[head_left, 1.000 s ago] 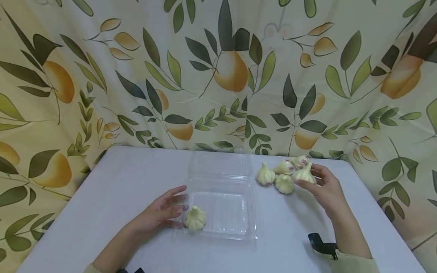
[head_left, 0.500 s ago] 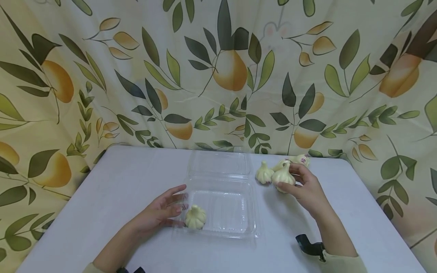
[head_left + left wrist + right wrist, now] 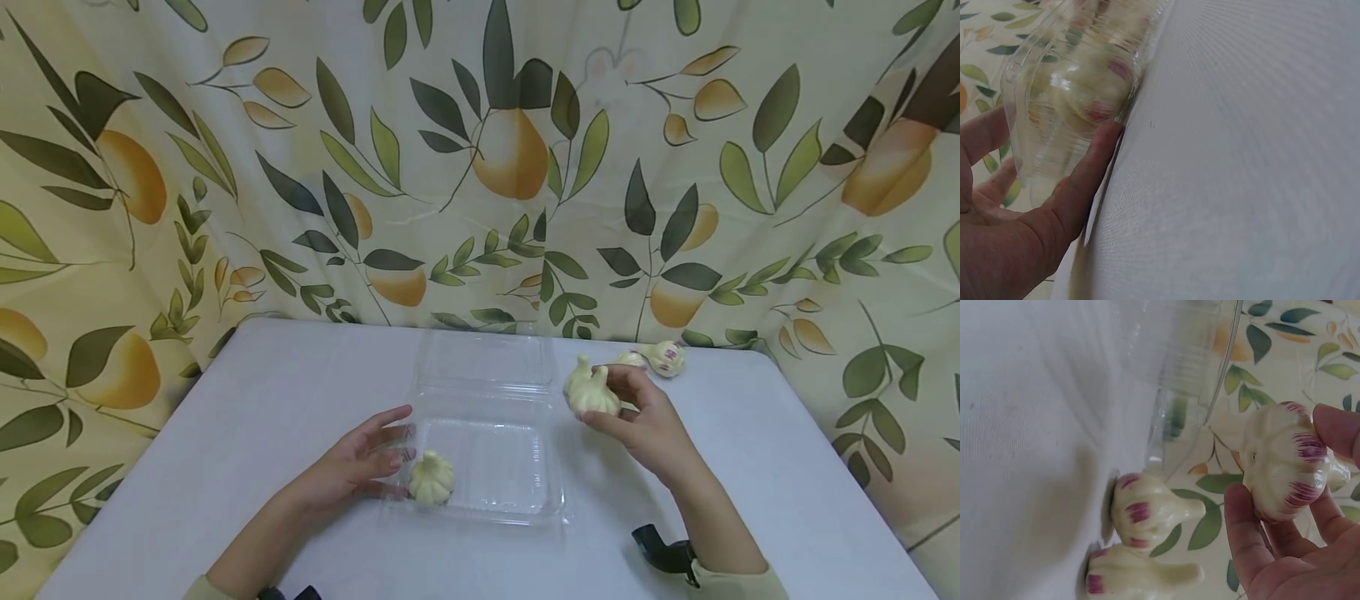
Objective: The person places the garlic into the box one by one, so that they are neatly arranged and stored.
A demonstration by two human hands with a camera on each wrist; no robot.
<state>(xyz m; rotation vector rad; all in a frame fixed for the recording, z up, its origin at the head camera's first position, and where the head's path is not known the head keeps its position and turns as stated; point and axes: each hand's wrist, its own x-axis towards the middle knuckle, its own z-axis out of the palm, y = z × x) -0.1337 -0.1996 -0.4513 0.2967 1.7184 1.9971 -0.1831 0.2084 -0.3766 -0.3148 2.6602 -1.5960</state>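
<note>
A clear plastic clamshell container [image 3: 501,471] lies opened on the white table, with one garlic bulb [image 3: 431,479] in its near left corner. My left hand [image 3: 360,458] rests against the container's left side, fingers spread and fairly straight. In the left wrist view, the thumb [image 3: 1094,165] lies along the wall low by the table, and the bulb shows blurred through the plastic. Right of the container, my right hand [image 3: 648,429] pinches another garlic bulb [image 3: 594,395] between thumb and fingers. Purple streaks mark this held bulb [image 3: 1285,462] in the right wrist view.
Behind the held bulb stands a partly covered garlic bulb [image 3: 576,372]. More bulbs lie at the table's back right, one of them [image 3: 665,359] near the edge. The container's lid [image 3: 483,362] lies folded back toward the leaf-patterned curtain [image 3: 465,233].
My right hand has carried the garlic bulb leftward from the back-right group toward the container. My left hand has stayed in place at the container's side.
</note>
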